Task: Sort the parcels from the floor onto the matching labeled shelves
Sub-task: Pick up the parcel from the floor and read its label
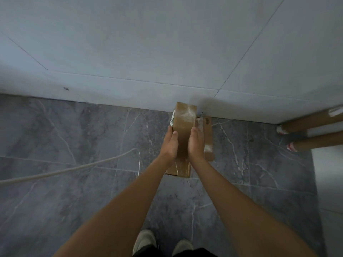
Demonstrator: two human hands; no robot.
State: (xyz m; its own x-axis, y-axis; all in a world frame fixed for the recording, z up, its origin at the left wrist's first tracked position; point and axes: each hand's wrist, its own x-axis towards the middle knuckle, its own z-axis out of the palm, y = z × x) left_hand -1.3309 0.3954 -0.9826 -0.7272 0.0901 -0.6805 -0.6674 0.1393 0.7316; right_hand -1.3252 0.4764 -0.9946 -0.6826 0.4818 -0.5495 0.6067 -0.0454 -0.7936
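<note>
Both hands are on one brown cardboard parcel (183, 134), held out in front of the body over the grey marble floor (74, 145), near the base of the wall (130, 52). The left hand (169, 145) presses the left face, thumb up on the top edge. The right hand (196, 143) presses the right face. Fingers are hidden behind the box, so I can't tell how far they wrap.

A white shipping label (172, 120) sits on the left face, edge-on to the camera and unreadable from here.

Risks:
- The hold looks like a palm squeeze on glossy tape, with nothing seen under the box. If the pressure eases, the box likely slides down.
- A second parcel (207, 138) lies on the floor just right of the held one and partly behind it. Low clearance could clip it.
- A pale cable (65, 170) runs across the floor to the left. It's a trip hazard when turning with the load.
- Two cardboard tubes (315, 130) lie far right and could roll underfoot.
- The shoes (163, 242) are close below, so a drop may land on the toes.
- No shelves in view. A misread label means the wrong shelf.
</note>
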